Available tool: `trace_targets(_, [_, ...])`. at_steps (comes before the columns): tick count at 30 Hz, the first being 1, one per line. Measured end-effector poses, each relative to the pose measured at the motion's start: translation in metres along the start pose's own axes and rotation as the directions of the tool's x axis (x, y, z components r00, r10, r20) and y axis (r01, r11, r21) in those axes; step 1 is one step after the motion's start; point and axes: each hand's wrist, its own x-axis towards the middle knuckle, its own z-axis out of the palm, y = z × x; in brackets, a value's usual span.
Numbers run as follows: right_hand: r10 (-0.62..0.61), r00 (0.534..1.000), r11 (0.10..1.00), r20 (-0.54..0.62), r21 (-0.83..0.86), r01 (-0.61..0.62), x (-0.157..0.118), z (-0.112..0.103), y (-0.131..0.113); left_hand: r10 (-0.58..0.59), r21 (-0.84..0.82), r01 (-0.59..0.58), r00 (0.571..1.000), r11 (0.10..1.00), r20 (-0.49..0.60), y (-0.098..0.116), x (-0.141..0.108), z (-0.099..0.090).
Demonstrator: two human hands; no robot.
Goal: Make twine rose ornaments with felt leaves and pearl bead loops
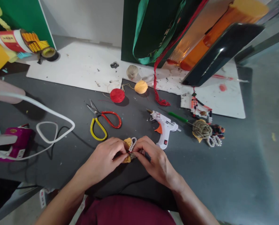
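Note:
Near the table's front edge, my left hand (107, 154) pinches a small yellow and brown crocheted piece (127, 158) from its left side. A loop of pearl beads (132, 144) stands up on that piece. My right hand (153, 156) closes its fingertips at the base of the bead loop, against the left fingertips; a bit of red shows between them. Beyond my left hand lie open scissors (97, 117) with one yellow and one red handle. A white glue gun (164, 126) with an orange trigger rests just beyond my right hand.
Red (117, 95), yellow (141, 87) and beige yarn balls (132, 72) lie at the back. A green-handled hook (178, 117) points at a brown crocheted flower (201, 128) with pearl loops. Left are a white cable (59, 109) and purple box (19, 140); behind stands a dark green bag (151, 31).

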Motion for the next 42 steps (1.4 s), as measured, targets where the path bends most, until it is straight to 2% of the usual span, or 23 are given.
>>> trace_targets(5, [-0.003,0.999,1.0,0.039,0.022,0.002,0.0,-0.005,-0.003,0.024,0.066,-0.021,0.999,0.998,-0.035,-0.002,-0.001,0.005])
trace_targets(11, [-0.037,0.999,0.999,0.033,0.007,0.036,0.0,-0.004,-0.002,0.057,0.106,-0.055,0.998,0.993,-0.015,-0.001,0.0,0.007])
trace_targets(15, [0.009,1.0,1.0,-0.004,-0.02,-0.009,0.001,-0.003,0.0,0.08,0.121,-0.076,0.996,0.99,-0.029,0.001,0.003,0.008])
trace_targets(24, [0.072,0.997,0.993,-0.027,0.09,-0.07,0.001,-0.005,0.0,0.076,0.102,-0.068,0.994,0.992,-0.074,0.004,0.005,0.01])
trace_targets(27, [0.104,0.994,0.988,-0.033,0.115,-0.1,0.001,-0.005,0.0,0.04,0.03,-0.037,0.994,0.999,-0.097,0.004,0.005,0.01])
trace_targets(31, [0.119,0.992,0.986,-0.035,0.123,-0.114,0.0,-0.003,0.001,-0.08,-0.113,0.07,0.992,0.991,-0.095,0.004,0.005,0.008])
trace_targets(36, [0.125,0.992,0.983,-0.023,0.137,-0.12,0.001,-0.001,0.003,-0.232,-0.297,0.218,0.973,0.93,-0.01,0.007,0.006,0.005])
trace_targets(42, [0.127,0.992,0.979,0.01,0.161,-0.127,0.0,-0.001,0.002,-0.288,-0.371,0.275,0.957,0.887,0.021,0.006,0.008,0.006])
